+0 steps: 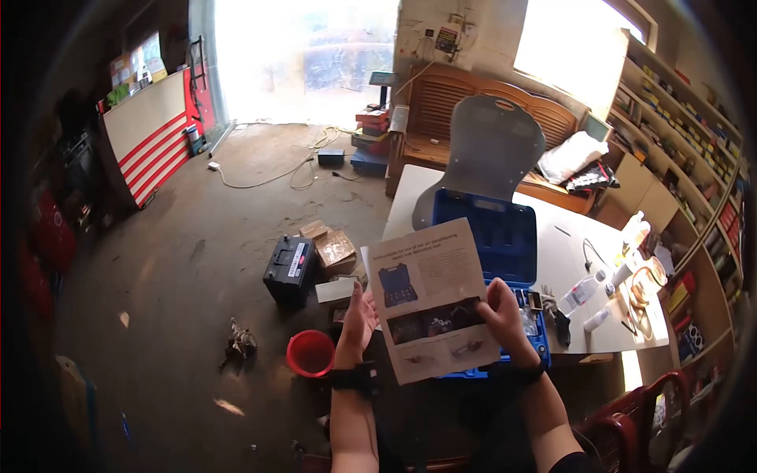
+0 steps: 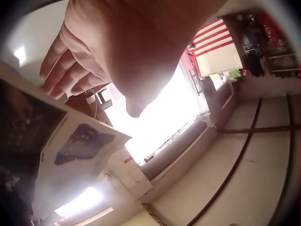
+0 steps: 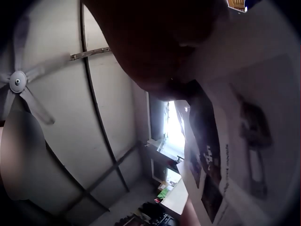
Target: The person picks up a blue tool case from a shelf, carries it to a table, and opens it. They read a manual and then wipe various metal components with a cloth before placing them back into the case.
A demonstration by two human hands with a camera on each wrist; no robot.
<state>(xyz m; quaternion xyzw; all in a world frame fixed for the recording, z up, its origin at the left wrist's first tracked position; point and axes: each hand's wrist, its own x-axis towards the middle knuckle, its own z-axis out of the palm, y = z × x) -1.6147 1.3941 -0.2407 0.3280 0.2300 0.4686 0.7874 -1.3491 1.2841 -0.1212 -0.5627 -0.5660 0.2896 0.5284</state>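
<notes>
In the head view a printed instruction sheet is held up over the near edge of the table, its text and pictures facing me. My right hand pinches its right edge, thumb across the front; in the right wrist view this hand is dark against the paper. My left hand is beside the sheet's left edge, thumb raised. The left wrist view shows that hand with fingers extended near the paper. Behind the sheet lies an open blue tool case, its lower half partly hidden.
The white table bears a plastic bottle and other items on the right. A grey chair stands behind it. On the floor at left are a car battery, cardboard boxes and a red bucket.
</notes>
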